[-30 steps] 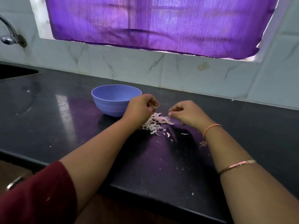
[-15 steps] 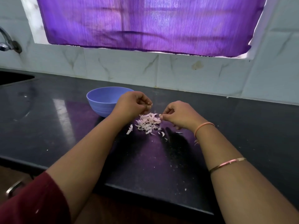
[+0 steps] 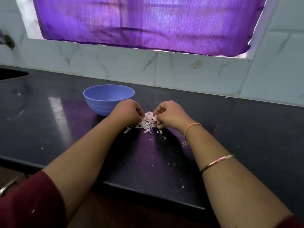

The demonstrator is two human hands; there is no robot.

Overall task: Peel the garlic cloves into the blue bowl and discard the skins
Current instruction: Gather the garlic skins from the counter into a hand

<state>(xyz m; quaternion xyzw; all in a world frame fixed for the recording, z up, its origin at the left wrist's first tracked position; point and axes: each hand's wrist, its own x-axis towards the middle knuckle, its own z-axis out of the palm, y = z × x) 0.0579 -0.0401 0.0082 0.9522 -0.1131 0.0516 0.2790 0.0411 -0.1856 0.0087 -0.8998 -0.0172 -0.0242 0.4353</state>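
A blue bowl stands on the black counter, just left of and behind my hands; I cannot see into it. A small heap of pale pink garlic skins lies on the counter. My left hand and my right hand sit on either side of the heap, fingers curled down into the skins and pinching at them. No whole clove is visible.
A few stray skin flakes lie around the heap. The counter's front edge runs close to my body. A tiled wall and a purple curtain rise behind. A sink edge and tap mount sit far left.
Both hands have dropped from above the heap onto it and closed in from each side, fingers now digging into the skins. The camera has shifted slightly.
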